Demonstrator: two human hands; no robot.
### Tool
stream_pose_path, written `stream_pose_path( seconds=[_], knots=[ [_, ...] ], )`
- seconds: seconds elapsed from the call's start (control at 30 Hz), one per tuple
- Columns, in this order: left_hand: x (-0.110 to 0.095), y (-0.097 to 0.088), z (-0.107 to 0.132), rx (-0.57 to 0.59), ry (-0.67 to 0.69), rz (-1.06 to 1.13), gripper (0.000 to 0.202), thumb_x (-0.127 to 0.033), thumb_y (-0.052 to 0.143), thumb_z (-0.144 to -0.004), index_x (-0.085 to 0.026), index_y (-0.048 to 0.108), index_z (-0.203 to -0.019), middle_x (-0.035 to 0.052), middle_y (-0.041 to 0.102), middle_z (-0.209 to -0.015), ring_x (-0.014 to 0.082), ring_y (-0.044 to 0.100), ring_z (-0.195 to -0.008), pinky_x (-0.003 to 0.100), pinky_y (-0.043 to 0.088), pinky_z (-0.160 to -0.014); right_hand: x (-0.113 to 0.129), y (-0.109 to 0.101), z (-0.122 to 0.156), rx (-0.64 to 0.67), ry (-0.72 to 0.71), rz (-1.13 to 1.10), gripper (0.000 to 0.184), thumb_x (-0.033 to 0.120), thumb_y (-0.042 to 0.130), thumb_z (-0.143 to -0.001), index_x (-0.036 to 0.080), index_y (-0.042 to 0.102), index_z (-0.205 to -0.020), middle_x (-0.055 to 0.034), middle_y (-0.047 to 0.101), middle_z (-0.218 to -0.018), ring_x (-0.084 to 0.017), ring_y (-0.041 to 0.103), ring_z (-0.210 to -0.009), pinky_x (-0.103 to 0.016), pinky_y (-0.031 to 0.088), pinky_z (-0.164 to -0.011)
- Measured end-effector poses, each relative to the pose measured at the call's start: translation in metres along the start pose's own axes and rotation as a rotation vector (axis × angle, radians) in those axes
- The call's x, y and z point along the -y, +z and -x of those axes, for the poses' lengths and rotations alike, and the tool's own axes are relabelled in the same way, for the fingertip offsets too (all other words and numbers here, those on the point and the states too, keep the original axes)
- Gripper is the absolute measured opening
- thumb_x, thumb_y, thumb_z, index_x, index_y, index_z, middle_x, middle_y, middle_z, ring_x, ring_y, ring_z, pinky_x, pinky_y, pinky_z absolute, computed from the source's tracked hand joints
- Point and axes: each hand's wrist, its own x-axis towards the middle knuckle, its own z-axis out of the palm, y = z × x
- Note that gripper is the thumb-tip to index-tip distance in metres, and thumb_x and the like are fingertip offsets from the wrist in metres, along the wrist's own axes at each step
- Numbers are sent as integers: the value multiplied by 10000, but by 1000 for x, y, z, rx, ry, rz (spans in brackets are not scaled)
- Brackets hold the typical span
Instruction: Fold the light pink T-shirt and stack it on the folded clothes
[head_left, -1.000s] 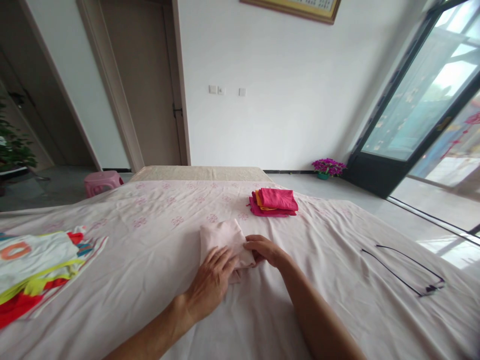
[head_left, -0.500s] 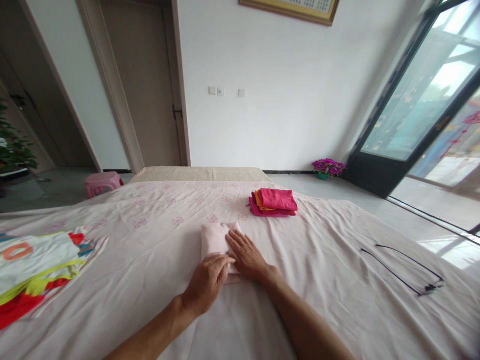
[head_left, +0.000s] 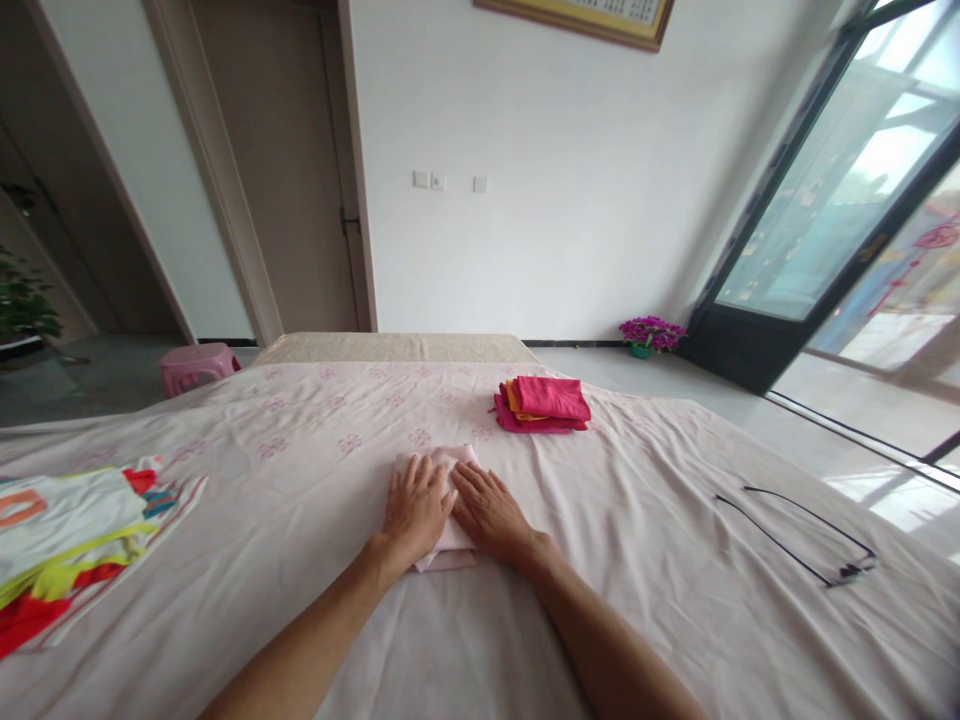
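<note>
Pale pink cloth: plain, folded into a compact layered packet, roughly rectangular, lying flat on the pale pink bedsheet, near the middle of the view. Far edge slightly creased, much of the top face hidden. Near edge uneven: a slightly darker lower layer sticks out past the top one, garment type can't be told

You can read no text. Rows of dark characters stand on the framed panel, high on the wall beyond your right hand; they are too small to decipher.
</note>
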Motion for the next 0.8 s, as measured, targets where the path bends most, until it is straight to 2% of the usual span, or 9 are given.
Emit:
stream_pose_path(
  seconds=[0.17,0.33,0.43,0.6,0.8],
  knots=[
    [8,-1,-4,93,-65,3,494,-428,425,-942,-220,530,-1378,130,456,-1512,349,347,-1419,544,379,-1061,-2,-3,2,-6,8,-29,541,427,362,-1016,197,391,-1505,-92,367,-1570,-235,291,-1459,-440,228,-1192],
    [14,-5,-10,159,-132,0,555,-451,396,-944,-180,482,-1420,169,393,-1546,351,352,-1409,543,381,-1054,-1,-7,5,-10,9,-48,529,404,385,-1008,196,409,-1494,-91,392,-1555,-233,302,-1453,-440,224,-1195],
    [15,-8,-10,193,-129,-9,579,-446,387,-948,-151,453,-1442,192,354,-1564,368,333,-1424,550,374,-1060,-1,-8,5,-16,21,-56,523,391,401,-1000,203,420,-1488,-88,403,-1549,-236,311,-1448,-442,228,-1192],
    [13,-5,-5,125,-75,-34,548,-391,394,-953,-138,460,-1434,201,397,-1537,367,356,-1418,535,373,-1073,-1,-8,3,-39,34,-67,517,373,432,-982,215,443,-1474,-95,420,-1536,-235,328,-1439,-438,244,-1183],
    [9,-2,2,33,-27,-48,509,-365,413,-947,-145,507,-1397,187,451,-1502,364,372,-1410,531,366,-1094,-7,-5,-10,-26,88,-47,535,393,402,-994,227,401,-1502,-73,335,-1588,-241,249,-1475,-446,221,-1186]
  ],
)
